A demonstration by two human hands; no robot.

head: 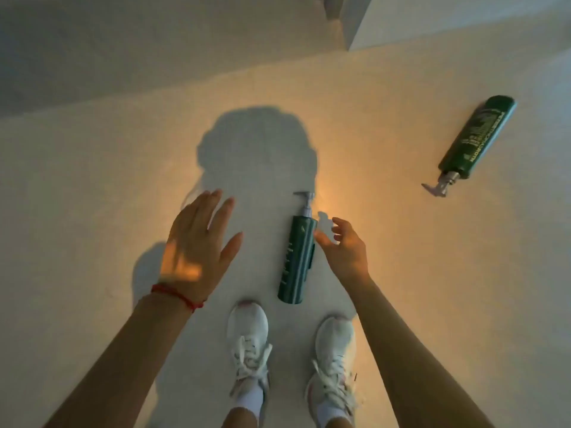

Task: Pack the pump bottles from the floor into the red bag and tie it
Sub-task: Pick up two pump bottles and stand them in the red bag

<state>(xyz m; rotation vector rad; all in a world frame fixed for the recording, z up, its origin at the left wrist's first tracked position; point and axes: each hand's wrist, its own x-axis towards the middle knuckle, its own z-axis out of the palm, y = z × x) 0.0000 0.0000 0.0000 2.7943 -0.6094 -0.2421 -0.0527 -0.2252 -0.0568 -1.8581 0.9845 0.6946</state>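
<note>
A dark green pump bottle (pixel 297 257) lies on the pale floor just ahead of my feet, its grey pump head pointing away from me. My right hand (pixel 343 247) hovers at the bottle's right side, fingers loosely curled and spread, holding nothing; the thumb tip is close to the bottle's edge. My left hand (pixel 197 242) is held flat with straight spread fingers over the floor left of the bottle, a red string on its wrist. A second green pump bottle (pixel 477 137) with pale lettering lies at the right, pump head toward me. No red bag is in view.
My two white sneakers (pixel 250 344) (pixel 335 353) stand just behind the near bottle. A white wall or cabinet corner (pixel 361 29) juts in at the top right. My shadow falls on the floor ahead, with warm light to its right.
</note>
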